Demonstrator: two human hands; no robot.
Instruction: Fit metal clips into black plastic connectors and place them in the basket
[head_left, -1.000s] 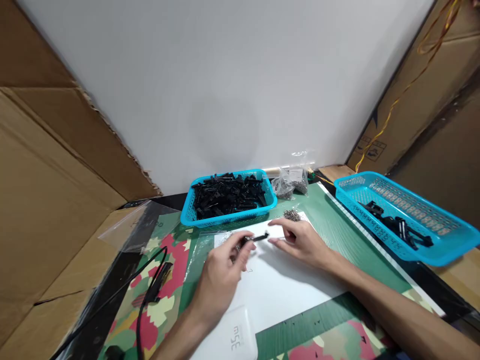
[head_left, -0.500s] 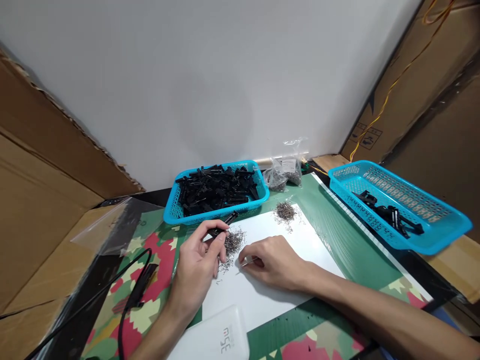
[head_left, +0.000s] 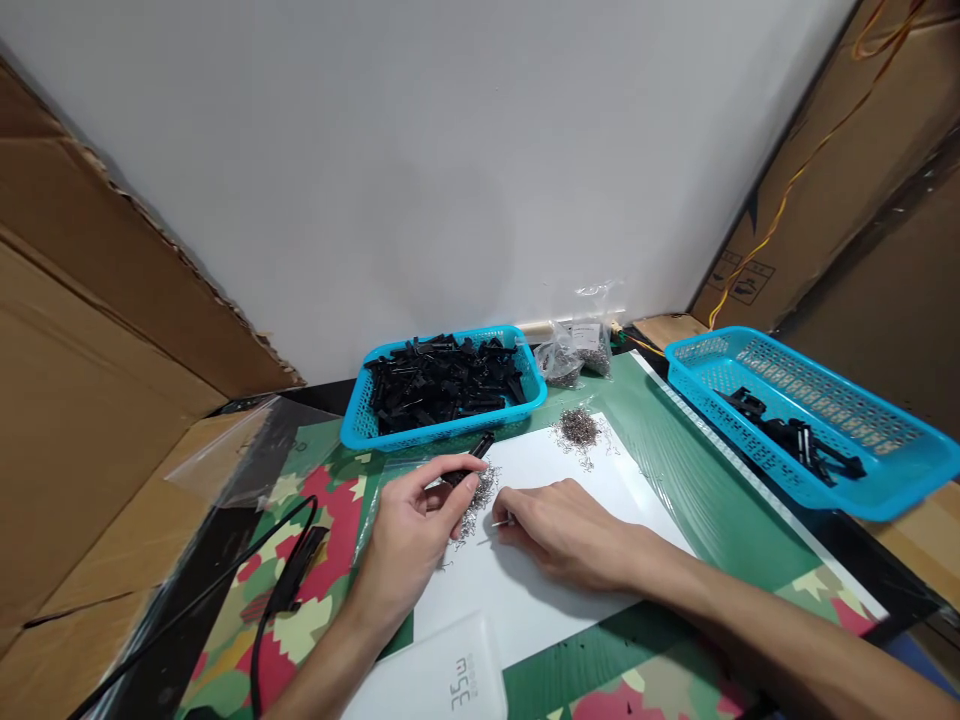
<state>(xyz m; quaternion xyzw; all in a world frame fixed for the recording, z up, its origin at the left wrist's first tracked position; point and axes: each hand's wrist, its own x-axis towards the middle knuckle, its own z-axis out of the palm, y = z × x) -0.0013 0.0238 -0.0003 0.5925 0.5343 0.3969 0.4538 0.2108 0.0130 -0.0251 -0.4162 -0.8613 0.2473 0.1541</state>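
Observation:
My left hand (head_left: pixel 424 515) is closed around a black plastic part (head_left: pixel 480 448), whose end sticks up past the fingertips. Under and beside those fingers lies a pile of small metal springs (head_left: pixel 484 490) on a white sheet (head_left: pixel 525 620). Just right of that pile, my right hand (head_left: pixel 559 525) pinches a thin metal tool (head_left: pixel 501 523) low over the sheet. A second pile of small metal pieces (head_left: pixel 579 427) rests near the sheet's far edge.
A blue basket (head_left: pixel 442 437) full of black parts stands behind my hands; another blue basket (head_left: pixel 900 500) with several parts is at right. Plastic bags (head_left: pixel 589 350) sit by the wall. A white power bank (head_left: pixel 427 680) and black cable (head_left: pixel 259 620) are in front and left.
The view has shifted slightly, so things appear further right. My left hand has tilted a little and its fingers have closed in over the black part. My right hand keeps its pinch.

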